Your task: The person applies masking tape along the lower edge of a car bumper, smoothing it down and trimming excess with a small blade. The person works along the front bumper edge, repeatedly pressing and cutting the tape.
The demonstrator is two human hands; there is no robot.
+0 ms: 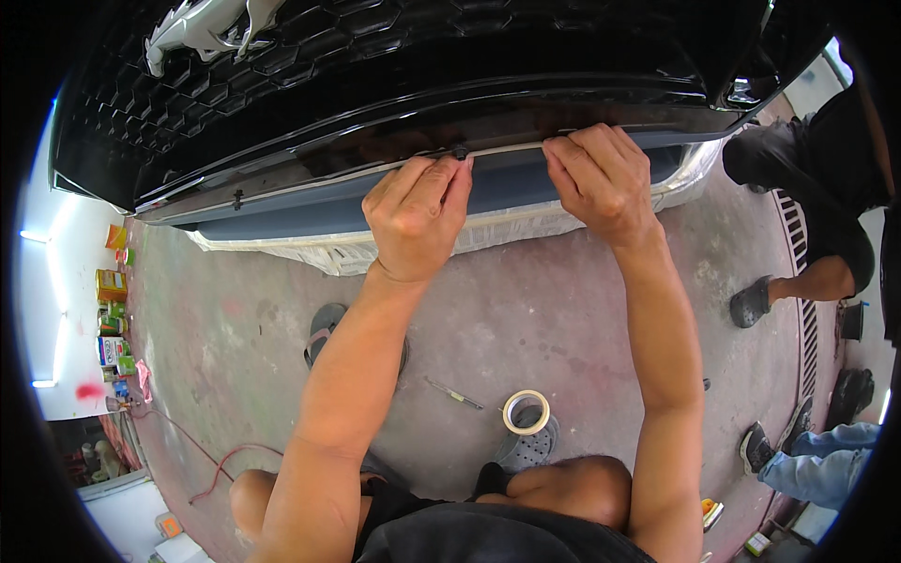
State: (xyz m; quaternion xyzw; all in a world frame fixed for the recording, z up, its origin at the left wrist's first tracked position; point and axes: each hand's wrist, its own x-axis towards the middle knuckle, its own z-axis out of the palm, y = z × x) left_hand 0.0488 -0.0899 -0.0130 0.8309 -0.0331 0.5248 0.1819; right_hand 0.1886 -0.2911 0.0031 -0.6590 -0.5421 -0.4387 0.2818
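Note:
Both my hands are raised to the lower edge of a black car bumper (366,136). A narrow cream strip of masking tape (507,148) runs along that edge and spans the gap between them. My left hand (413,216) is closed, thumb and fingers pinched at the tape beside a small black clip (460,152). Farther right, my right hand (601,183) is also closed, its fingertips pinching the tape's right part. Beneath the edge is a dark grey panel (511,192), bordered below by pale masking paper (338,253).
On the concrete floor (610,375) lie a slim knife-like tool (455,393) and a sandal (324,328). A tape roll (537,428) rests against my grey clog (527,450). Cans (111,284) line the left wall; a red hose (221,464) trails nearby. People (817,188) are at right by a drain grate (798,235).

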